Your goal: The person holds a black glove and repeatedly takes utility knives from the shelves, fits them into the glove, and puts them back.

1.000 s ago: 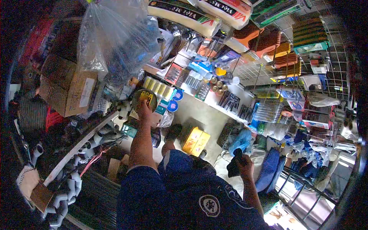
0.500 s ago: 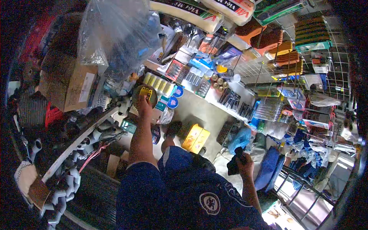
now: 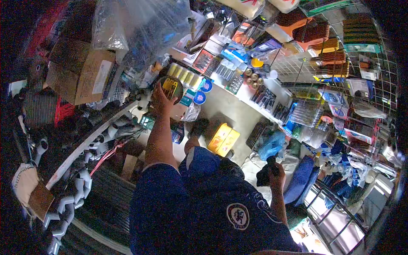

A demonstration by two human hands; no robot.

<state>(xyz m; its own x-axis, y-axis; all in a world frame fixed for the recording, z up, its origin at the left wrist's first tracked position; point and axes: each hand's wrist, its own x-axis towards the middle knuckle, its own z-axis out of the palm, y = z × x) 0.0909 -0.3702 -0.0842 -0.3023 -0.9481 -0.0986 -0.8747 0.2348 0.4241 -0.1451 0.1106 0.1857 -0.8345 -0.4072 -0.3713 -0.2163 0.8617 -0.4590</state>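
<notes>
My left hand (image 3: 161, 102) is on a round dark disc-shaped item with a yellow label (image 3: 171, 88), thumb and fingers spread round its near edge. Just behind the disc stands a row of pale yellow rolls (image 3: 183, 75), with two blue round items (image 3: 199, 97) to its right. On the right side, my right hand (image 3: 277, 173) is closed round a black cloth-like item (image 3: 264, 175), whose exact kind I cannot make out.
A yellow box (image 3: 223, 139) stands on the floor ahead of my legs. Cardboard boxes (image 3: 80, 76) and a clear plastic bag (image 3: 140, 29) are at upper left. Grey pipe fittings (image 3: 63, 210) lie lower left. A wire rack (image 3: 374, 85) with packaged goods is at right.
The view has shifted, so the shelves sit lower and further right. My left hand has changed its hold, from fingers over the label to fingers round the disc's edge. My right hand still holds the black item.
</notes>
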